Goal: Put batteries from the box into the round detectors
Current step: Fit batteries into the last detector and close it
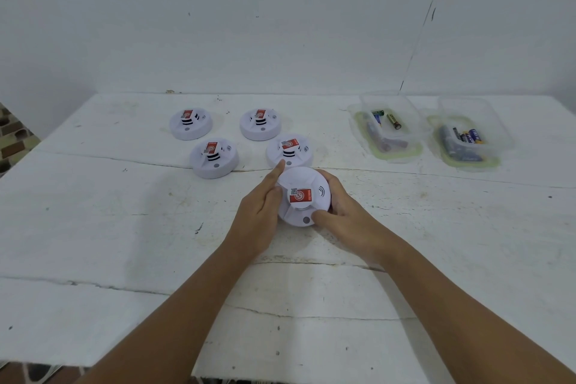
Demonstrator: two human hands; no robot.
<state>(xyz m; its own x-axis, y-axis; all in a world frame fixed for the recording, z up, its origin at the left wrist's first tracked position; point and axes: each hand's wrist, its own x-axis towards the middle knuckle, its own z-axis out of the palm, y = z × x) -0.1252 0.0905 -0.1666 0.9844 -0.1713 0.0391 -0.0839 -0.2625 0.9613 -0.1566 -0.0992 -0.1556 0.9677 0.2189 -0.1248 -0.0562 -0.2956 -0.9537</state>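
White, cracked and scuffed, the surface (124, 227) runs back to a plain white wall and carries everything the task needs. Near its middle sits the nearest detector (304, 196), face up, red label on top, held between both hands. The left hand (260, 212) lies against its left flank with fingers fairly straight, the forefinger reaching along the far-left rim; the right hand (339, 209) curls round the right side, thumb resting on the near edge beside the small grey button. Since the detector is round, it has no long axis to line up; what matters is that its battery bay is presumably underneath, so it probably has to be turned over or twisted apart first.

Just beyond it stand four more detectors (215, 157), all face up, the closest nearly touching the left forefinger. The batteries (394, 121) lie in two clear boxes (467, 137) well apart, far and to the right, so the right hand is the nearer one to fetch them.
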